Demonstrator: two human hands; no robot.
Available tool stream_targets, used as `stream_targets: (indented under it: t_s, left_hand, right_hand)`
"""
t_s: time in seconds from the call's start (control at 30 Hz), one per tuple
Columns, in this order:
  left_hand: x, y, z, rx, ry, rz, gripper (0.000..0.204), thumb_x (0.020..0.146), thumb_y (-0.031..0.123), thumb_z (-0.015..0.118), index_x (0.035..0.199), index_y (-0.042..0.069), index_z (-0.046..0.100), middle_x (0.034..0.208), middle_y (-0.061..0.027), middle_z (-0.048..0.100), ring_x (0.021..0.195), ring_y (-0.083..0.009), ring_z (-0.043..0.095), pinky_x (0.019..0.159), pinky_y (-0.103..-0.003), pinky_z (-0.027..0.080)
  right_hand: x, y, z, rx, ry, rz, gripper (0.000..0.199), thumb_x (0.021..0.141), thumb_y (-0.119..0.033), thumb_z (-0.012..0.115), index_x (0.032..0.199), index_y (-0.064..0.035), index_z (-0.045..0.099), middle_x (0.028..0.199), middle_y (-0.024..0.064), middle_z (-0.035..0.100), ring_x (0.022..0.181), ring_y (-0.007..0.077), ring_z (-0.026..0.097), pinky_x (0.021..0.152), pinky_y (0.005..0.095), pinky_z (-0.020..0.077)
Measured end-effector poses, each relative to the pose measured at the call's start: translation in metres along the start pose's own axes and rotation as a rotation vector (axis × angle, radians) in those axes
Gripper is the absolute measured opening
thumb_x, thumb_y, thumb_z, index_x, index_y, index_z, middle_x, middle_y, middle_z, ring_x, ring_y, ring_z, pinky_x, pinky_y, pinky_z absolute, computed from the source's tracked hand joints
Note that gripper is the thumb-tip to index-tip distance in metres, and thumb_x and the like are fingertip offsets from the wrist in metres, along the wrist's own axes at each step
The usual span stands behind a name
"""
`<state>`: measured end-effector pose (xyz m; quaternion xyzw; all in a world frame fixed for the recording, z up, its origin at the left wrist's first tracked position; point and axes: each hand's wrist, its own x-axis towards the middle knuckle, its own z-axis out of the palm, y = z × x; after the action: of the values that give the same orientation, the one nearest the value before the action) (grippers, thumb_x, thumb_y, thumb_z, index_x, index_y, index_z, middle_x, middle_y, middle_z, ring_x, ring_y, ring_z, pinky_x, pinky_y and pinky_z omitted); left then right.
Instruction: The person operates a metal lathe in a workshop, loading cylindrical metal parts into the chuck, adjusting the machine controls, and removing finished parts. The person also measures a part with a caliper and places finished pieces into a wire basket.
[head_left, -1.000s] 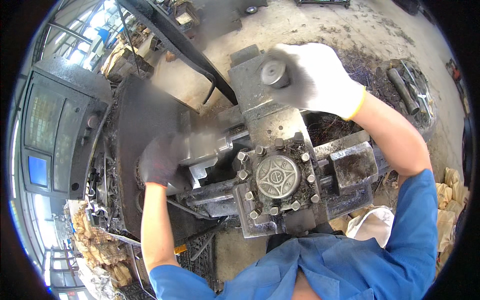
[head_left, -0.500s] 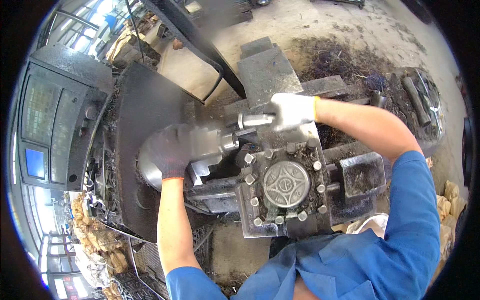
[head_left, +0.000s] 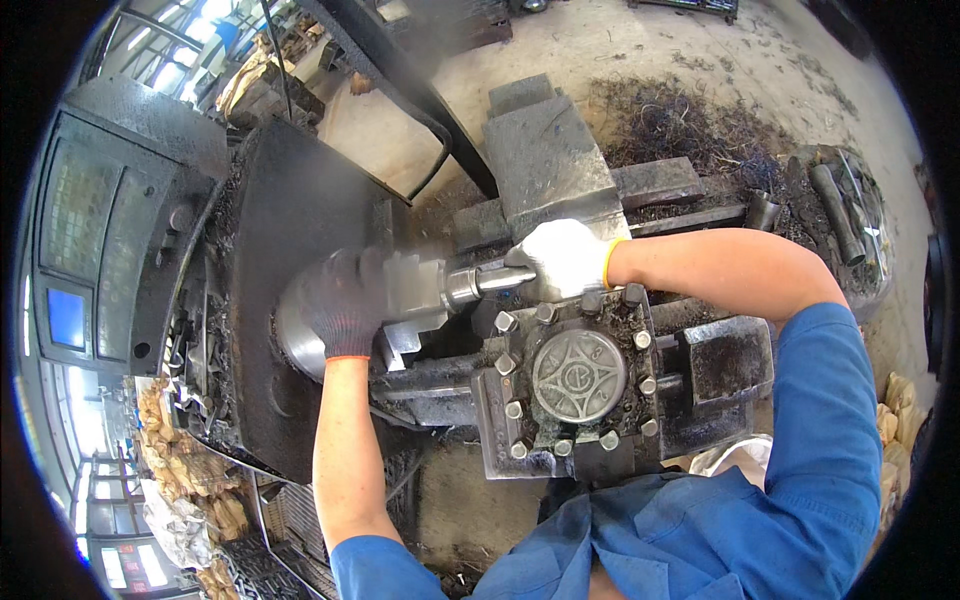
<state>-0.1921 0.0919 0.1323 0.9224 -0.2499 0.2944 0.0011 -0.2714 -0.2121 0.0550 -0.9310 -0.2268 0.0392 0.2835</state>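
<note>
My left hand, in a dark glove, lies against the lathe chuck beside its stepped jaws. A hazy patch blurs its fingers, so I cannot tell how they are bent. A short metal sleeve sticks out to the right of the jaws. My right hand, in a white glove, is closed round a shiny metal rod. The rod's left end meets the sleeve's mouth; how deep it goes is hidden. Just below that hand stands the square tool post with its round cap and several bolts.
A control panel with a small blue screen is at far left. A dark upright post rises behind the machine. Metal shavings lie heaped behind at right. A hollow metal piece and a tray with a dark tube sit farther right.
My right hand has come left and slightly nearer, bringing the rod's flanged end from free air to the sleeve's mouth. My left hand stays at the chuck.
</note>
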Motion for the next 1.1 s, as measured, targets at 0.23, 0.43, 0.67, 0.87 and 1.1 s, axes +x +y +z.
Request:
stream_targets:
  t_s: [0.23, 0.43, 0.67, 0.87, 1.1]
  left_hand:
    - [-0.005, -0.005, 0.004, 0.080, 0.034, 0.029, 0.028, 0.097, 0.036, 0.067, 0.093, 0.013, 0.082, 0.095, -0.0114, 0.079, 0.090, -0.0387, 0.074, 0.085, -0.052, 0.055]
    - [-0.005, -0.005, 0.008, 0.051, -0.025, -0.027, 0.033, 0.098, 0.038, 0.067, 0.096, 0.009, 0.083, 0.097, -0.0159, 0.080, 0.091, -0.0404, 0.075, 0.086, -0.052, 0.056]
    - [-0.010, -0.020, 0.026, 0.109, 0.061, -0.017, 0.033, 0.098, 0.041, 0.067, 0.095, 0.013, 0.084, 0.094, -0.0154, 0.080, 0.090, -0.0394, 0.075, 0.084, -0.051, 0.057]
    - [-0.014, -0.011, 0.018, 0.066, -0.003, -0.068, 0.033, 0.097, 0.043, 0.067, 0.096, 0.015, 0.085, 0.095, -0.0156, 0.080, 0.089, -0.0386, 0.076, 0.083, -0.053, 0.057]
    - [-0.008, -0.009, 0.013, 0.043, 0.065, -0.004, 0.031, 0.098, 0.039, 0.065, 0.097, 0.013, 0.083, 0.097, -0.0144, 0.080, 0.089, -0.0394, 0.075, 0.083, -0.053, 0.057]
  right_hand:
    - [0.007, -0.002, -0.014, -0.045, -0.109, -0.018, 0.029, 0.081, -0.026, 0.074, 0.106, -0.0111, 0.077, 0.089, 0.0198, 0.075, 0.086, 0.0427, 0.073, 0.077, 0.0508, 0.0568]
    - [0.007, -0.005, -0.017, 0.010, -0.080, 0.026, 0.033, 0.076, -0.028, 0.074, 0.102, -0.0091, 0.081, 0.090, 0.0213, 0.076, 0.089, 0.0436, 0.074, 0.080, 0.0517, 0.0581]
    - [0.010, -0.007, -0.025, -0.059, -0.092, -0.011, 0.030, 0.080, -0.029, 0.079, 0.103, -0.0090, 0.080, 0.087, 0.0206, 0.076, 0.085, 0.0417, 0.074, 0.078, 0.0509, 0.0576]
    - [0.007, -0.011, -0.023, -0.016, -0.128, 0.048, 0.030, 0.077, -0.025, 0.075, 0.102, -0.0090, 0.081, 0.091, 0.0222, 0.077, 0.088, 0.0429, 0.074, 0.080, 0.0504, 0.0581]
    - [0.003, -0.011, -0.015, -0.033, -0.066, 0.028, 0.032, 0.080, -0.024, 0.077, 0.109, -0.0106, 0.080, 0.091, 0.0194, 0.077, 0.086, 0.0402, 0.075, 0.079, 0.0495, 0.0573]
